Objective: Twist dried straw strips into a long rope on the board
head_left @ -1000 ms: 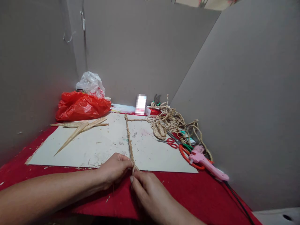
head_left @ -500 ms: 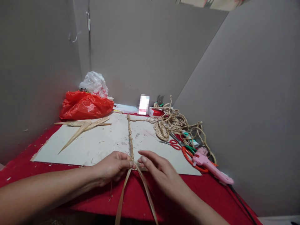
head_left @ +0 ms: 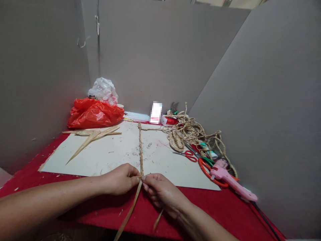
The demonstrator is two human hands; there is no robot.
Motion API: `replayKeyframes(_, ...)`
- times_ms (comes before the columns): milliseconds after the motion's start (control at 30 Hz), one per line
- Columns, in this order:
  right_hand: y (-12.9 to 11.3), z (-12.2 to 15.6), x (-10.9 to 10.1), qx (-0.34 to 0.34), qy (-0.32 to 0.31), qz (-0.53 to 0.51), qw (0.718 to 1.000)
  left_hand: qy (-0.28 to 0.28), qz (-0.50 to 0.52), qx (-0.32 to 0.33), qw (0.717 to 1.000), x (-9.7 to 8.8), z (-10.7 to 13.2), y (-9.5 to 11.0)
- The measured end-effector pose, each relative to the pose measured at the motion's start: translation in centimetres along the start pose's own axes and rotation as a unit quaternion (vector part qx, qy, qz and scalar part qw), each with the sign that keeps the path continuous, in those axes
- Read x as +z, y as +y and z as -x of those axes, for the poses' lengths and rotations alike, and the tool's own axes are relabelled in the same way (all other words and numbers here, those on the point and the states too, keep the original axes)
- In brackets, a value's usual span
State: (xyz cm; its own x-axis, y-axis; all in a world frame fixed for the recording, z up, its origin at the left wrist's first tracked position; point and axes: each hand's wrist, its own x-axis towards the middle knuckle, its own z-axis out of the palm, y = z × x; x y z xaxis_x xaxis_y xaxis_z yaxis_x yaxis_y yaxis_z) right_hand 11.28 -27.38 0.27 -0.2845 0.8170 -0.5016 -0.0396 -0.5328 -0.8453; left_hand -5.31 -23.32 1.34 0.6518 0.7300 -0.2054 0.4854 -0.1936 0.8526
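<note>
A braid of dried straw-coloured plant fibre [head_left: 140, 147] runs straight down the white board [head_left: 75, 157] toward me. My left hand [head_left: 121, 179] is closed at the braid's near end, thumb and forefinger pinching it. Right beside it, my right hand [head_left: 160, 190] is closed in a pinch on a fibre strip at the same spot. One long loose strip [head_left: 129, 214] hangs from the pinch toward me over the red cloth [head_left: 100, 212]. Below my right hand another strip end [head_left: 157, 221] shows; its upper part is hidden by the hand.
Dried leaf pieces [head_left: 86, 145] lie on the board's left. At right are a tangled cord pile [head_left: 192, 129], small red-handled scissors [head_left: 189, 155], larger orange-handled scissors [head_left: 204, 170] and a pink glue gun [head_left: 233, 184]. A red plastic bag [head_left: 96, 115] stands back left.
My right hand has gone from spread fingers beside the braid to a pinch at its end. The right-hand strip has been drawn in under that hand. The view has shifted slightly.
</note>
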Motion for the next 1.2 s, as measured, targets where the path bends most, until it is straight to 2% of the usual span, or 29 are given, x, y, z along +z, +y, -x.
replayKeyframes(100, 0.7, 0.2, 1.0, -0.025, 0.033, -0.048, 0.998, 0.034, -0.143, 0.014, 0.989, 0.0, 1.1, 0.9)
replayKeyframes(200, 1.1, 0.3, 1.7, -0.033, 0.041, -0.09, 0.995, 0.069, -0.286, 0.012, 0.956, 0.5, 2.4, 2.1)
replayKeyframes(367, 1.5, 0.1, 2.3, -0.043, 0.035, -0.12, 0.991, 0.029, -0.454, 0.021, 0.891, 2.1, 2.9, 2.5)
replayKeyframes(467, 1.7, 0.1, 2.5, -0.041, 0.025, -0.134, 0.99, 0.015, -0.491, 0.034, 0.87, 3.4, 2.8, 1.8)
replayKeyframes(533, 1.7, 0.2, 2.3, -0.04, 0.014, -0.141, 0.989, -0.01, -0.496, 0.057, 0.866, 4.1, 3.4, 1.4)
replayKeyframes(600, 1.7, 0.4, 1.9, -0.038, 0.003, -0.147, 0.988, -0.071, -0.465, 0.08, 0.879, 4.4, 4.6, 1.5)
replayKeyframes(667, 1.6, 0.5, 1.3, -0.033, -0.005, -0.156, 0.987, -0.134, -0.377, 0.092, 0.912, 3.9, 5.8, 2.0)
replayKeyframes(700, 1.6, 0.6, 1.0, -0.031, -0.01, -0.162, 0.986, -0.142, -0.311, 0.095, 0.935, 3.3, 6.2, 2.3)
replayKeyframes(733, 1.5, 0.7, 0.7, -0.028, -0.017, -0.169, 0.985, -0.126, -0.242, 0.089, 0.958, 2.6, 6.4, 2.6)
replayKeyframes(800, 1.2, 0.8, 0.3, -0.025, -0.037, -0.18, 0.983, -0.022, -0.124, 0.049, 0.991, 1.1, 5.7, 3.0)
replayKeyframes(867, 1.0, 0.9, 0.1, -0.023, -0.058, -0.189, 0.98, 0.103, -0.027, 0.03, 0.994, 0.1, 4.0, 3.0)
replayKeyframes(900, 0.8, 0.9, 0.1, -0.021, -0.065, -0.191, 0.979, 0.109, 0.03, 0.021, 0.993, -0.1, 2.9, 2.8)
replayKeyframes(967, 0.5, 1.0, 0.0, -0.02, -0.073, -0.186, 0.98, 0.04, 0.159, -0.012, 0.986, 0.2, 1.0, 2.3)
replayKeyframes(1033, 0.3, 1.0, -0.3, -0.019, -0.078, -0.167, 0.983, -0.027, 0.24, -0.061, 0.968, 0.8, -0.2, 1.8)
replayKeyframes(1100, 0.2, 0.9, -0.8, -0.014, -0.083, -0.127, 0.988, -0.039, 0.236, -0.076, 0.968, 1.3, -0.8, 1.4)
replayKeyframes(1200, 0.2, 0.8, -1.5, -0.027, -0.073, -0.011, 0.997, -0.02, 0.148, -0.019, 0.989, 1.3, -0.9, 0.9)
